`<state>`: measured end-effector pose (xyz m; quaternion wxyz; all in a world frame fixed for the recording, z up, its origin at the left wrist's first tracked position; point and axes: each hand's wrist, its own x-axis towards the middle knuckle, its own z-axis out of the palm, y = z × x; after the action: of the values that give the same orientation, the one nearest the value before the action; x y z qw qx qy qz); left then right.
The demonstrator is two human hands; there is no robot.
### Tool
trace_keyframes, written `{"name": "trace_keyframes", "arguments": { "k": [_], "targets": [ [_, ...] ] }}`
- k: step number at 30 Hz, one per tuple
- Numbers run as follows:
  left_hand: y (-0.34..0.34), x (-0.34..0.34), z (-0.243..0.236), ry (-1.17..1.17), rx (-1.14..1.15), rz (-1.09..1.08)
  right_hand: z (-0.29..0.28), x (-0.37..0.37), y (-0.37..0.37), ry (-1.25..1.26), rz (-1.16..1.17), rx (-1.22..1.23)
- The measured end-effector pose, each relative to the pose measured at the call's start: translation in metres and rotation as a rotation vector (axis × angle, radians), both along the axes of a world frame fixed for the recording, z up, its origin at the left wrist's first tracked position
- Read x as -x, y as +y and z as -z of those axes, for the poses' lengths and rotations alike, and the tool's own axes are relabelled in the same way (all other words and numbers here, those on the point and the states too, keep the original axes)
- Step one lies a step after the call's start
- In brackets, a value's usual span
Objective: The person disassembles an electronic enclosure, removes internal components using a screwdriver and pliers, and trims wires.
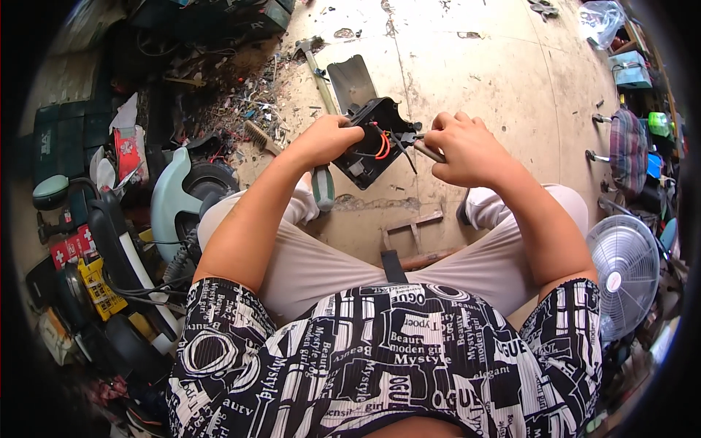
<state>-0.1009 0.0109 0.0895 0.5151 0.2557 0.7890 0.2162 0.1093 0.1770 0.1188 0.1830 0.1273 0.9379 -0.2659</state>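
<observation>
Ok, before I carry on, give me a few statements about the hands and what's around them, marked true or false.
1. The left hand holds the black plastic housing. True.
2. The right hand is without a tool. False: it holds a pliers-like hand tool.
3. Every wire in the housing is green. False: red-orange wires show there.
4. A hammer lies on the floor. True.
5. The wire-guarded fan is on the person's left. False: the fan is on the right.
</observation>
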Motion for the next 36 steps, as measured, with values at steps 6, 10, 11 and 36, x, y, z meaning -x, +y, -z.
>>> {"name": "trace_keyframes", "arguments": {
  "k": [6,10,11,36],
  "targets": [
    [0.0,-0.001,0.006,0.022,0.078,0.146,0.002,0.004,-0.009,-0.108,-0.033,-0.033],
    [0.001,0.0,0.008,0.006,0.079,0.181,0.005,0.004,-0.013,-0.104,-0.054,0.002],
    [0.0,0.0,0.011,0.009,0.067,0.185,0.005,0.004,-0.014,-0.103,-0.06,-0.004],
    [0.001,0.001,0.012,-0.004,0.235,0.249,0.028,0.004,-0.03,-0.179,0.048,0.203]
  ]
}}
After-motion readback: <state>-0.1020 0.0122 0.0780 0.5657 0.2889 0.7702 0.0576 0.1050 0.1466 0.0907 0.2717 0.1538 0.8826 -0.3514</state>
